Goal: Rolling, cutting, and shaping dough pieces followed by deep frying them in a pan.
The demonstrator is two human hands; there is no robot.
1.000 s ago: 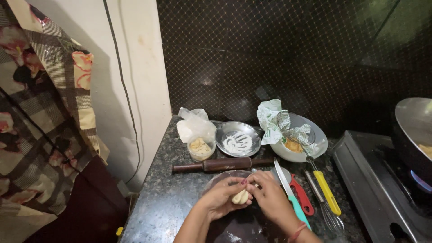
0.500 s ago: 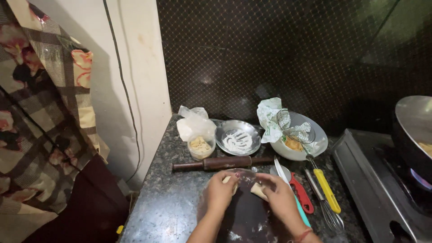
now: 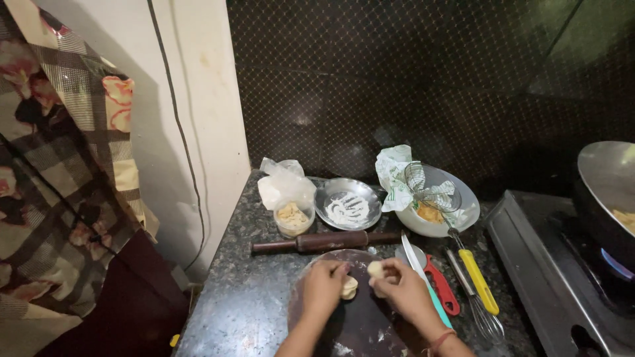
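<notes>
Pinching one dough piece [image 3: 349, 288] in my left hand [image 3: 324, 286] and another dough bit [image 3: 376, 269] in my right hand [image 3: 400, 291], both over the board [image 3: 360, 324], rolling pin [image 3: 327, 242] just beyond.

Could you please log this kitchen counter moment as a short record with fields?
Left hand: pinches a dough piece over the round board
Right hand: holds a smaller dough piece in its fingertips
Behind the board: rolling pin, lying crosswise
Counter back: steel plate of flour, white bowl, small tub
Right of board: yellow-handled skimmer, red-handled tool
Far right: stove with pan
</notes>
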